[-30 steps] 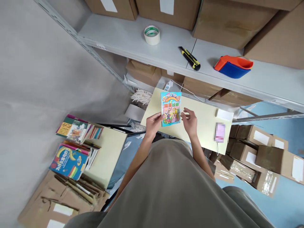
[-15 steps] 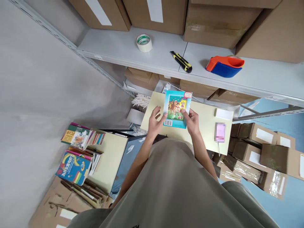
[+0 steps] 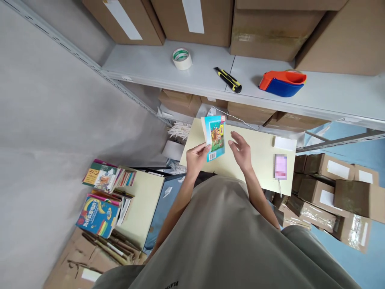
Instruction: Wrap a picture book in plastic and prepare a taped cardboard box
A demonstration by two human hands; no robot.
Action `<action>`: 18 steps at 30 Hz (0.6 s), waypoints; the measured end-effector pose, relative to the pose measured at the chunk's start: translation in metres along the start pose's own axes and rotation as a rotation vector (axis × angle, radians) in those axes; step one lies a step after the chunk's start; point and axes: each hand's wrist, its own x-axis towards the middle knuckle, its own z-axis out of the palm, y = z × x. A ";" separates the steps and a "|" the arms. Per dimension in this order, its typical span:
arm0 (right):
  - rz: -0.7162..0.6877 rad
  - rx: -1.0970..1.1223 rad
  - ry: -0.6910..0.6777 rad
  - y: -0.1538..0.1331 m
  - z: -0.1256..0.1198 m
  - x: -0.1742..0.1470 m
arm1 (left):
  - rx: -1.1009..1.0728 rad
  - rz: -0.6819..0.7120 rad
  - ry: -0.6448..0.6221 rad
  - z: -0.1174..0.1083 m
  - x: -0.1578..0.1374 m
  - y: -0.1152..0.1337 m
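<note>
Partly covered book [image 3: 217, 138], left fingers [image 3: 207, 149] over its edge, front hidden

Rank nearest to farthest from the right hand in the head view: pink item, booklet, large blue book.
1. Booklet: just left, in the left hand.
2. Pink item: to the right, on the table.
3. Large blue book: far to the left.

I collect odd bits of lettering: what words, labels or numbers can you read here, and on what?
"为什么", start of the title on the blue book; the rest is less clear.
"PLAY", beginning of a cut-off word on the grey-brown clothing.
Too small or blurred: print by the barcode and on the sticker of the held booklet; tape roll; shelf label.
Pixelated: the pink item.
</note>
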 end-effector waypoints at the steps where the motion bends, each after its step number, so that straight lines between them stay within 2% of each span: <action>1: 0.003 0.008 -0.057 -0.003 0.007 -0.004 | 0.026 0.031 0.012 0.004 -0.002 0.001; 3: 0.011 0.016 -0.137 -0.010 0.020 -0.011 | 0.071 0.074 -0.002 0.014 -0.008 0.002; 7: 0.000 -0.027 -0.103 -0.020 0.027 -0.010 | 0.085 0.111 -0.169 0.025 -0.017 0.002; 9: 0.019 -0.014 -0.122 -0.023 0.018 -0.002 | 0.079 0.116 -0.172 0.016 -0.014 0.001; 13: 0.087 0.106 -0.226 -0.030 -0.004 0.010 | 0.107 0.099 0.091 -0.018 0.001 0.002; 15: 0.120 0.160 -0.269 -0.034 -0.009 0.010 | 0.077 0.071 0.052 -0.031 0.008 0.006; 18: 0.141 0.154 -0.295 -0.037 -0.011 0.008 | 0.038 0.065 -0.056 -0.036 0.011 0.014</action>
